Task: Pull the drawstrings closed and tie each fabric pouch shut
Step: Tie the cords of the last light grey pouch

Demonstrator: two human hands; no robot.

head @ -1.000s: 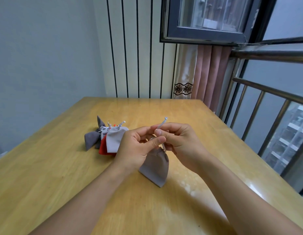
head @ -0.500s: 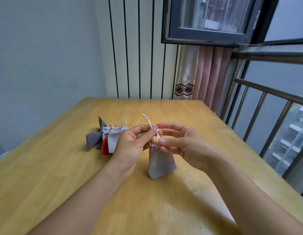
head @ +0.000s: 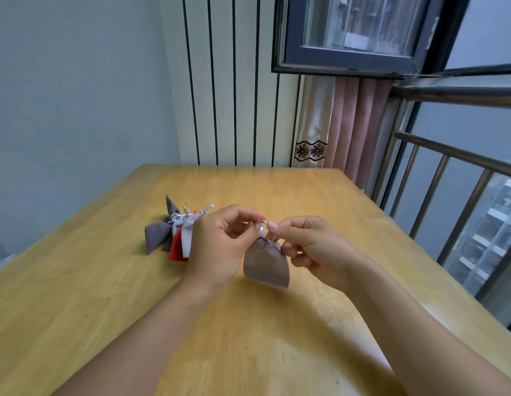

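Held just above the desk: a grey pouch, mouth gathered tight, contents hidden. Left hand and right hand each pinching the silver drawstring at its neck. Just left, heaped on the desk: dark grey pouch, red pouch, light grey pouch, mouths cinched.

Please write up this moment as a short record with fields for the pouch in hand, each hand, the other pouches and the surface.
pouch in hand: grey pouch, neck gathered, hanging between the hands above the table
cord: silver drawstring at the neck
left hand: left hand, grip pinching the drawstring
right hand: right hand, grip pinching the drawstring
other pouches: pile of grey and red pouches, lying to the left
surface: wooden table
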